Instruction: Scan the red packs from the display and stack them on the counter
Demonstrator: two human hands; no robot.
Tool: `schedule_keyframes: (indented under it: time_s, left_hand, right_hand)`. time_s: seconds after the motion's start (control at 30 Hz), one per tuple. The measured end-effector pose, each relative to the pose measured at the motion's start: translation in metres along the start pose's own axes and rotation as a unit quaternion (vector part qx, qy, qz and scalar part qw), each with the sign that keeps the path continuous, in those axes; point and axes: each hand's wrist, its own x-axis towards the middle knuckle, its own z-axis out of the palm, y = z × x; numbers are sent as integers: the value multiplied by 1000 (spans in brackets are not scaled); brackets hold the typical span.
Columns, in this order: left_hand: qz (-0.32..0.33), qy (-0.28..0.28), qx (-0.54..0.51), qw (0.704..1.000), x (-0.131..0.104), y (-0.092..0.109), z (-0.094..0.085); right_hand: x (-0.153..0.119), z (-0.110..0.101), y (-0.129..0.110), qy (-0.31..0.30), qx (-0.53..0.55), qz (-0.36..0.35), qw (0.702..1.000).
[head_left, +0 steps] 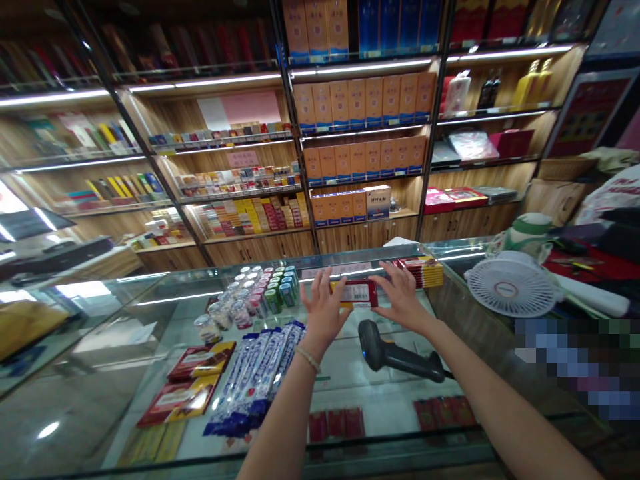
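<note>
Flat red packet (365, 293) is at the glass counter (360, 390), just beyond the black scanner (397, 355); can't tell if it's lifted clear. Left hand (324, 303) and right hand (401, 298) each pinch one end, thumb and forefinger parted only by the packet, other fingers spread. Probably light, stiffish, slick-wrapped and snappable, so end grips with light pressure, no bending.

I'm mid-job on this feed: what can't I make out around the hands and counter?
- Fine print on the red packet: head view, too small and blurred.
- Packet's left end: head view, partly covered by the left hand.
- Where the scanner cord runs: head view, hidden by the right forearm.
- Details at far right: head view, masked by a pixelated patch.
</note>
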Motion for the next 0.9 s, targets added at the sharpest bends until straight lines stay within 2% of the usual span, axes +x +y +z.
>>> schedule_keyframes:
  time_s: [0.17,0.3,0.5,0.9]
  left_hand:
    - [-20,4,-16,1000,2,4,-2]
    - [-44,28,-48,998,3,13,-10]
    - [-18,40,-94,995,2,30,-19]
    - [-19,56,-127,990,0,38,-23]
  right_hand:
    - [1,-13,-5,48,3,16,999]
    - [1,-13,-10,81,7,13,997]
    - [1,-9,-21,126,8,-26,992]
    - [3,-8,-37,135,-40,-73,987]
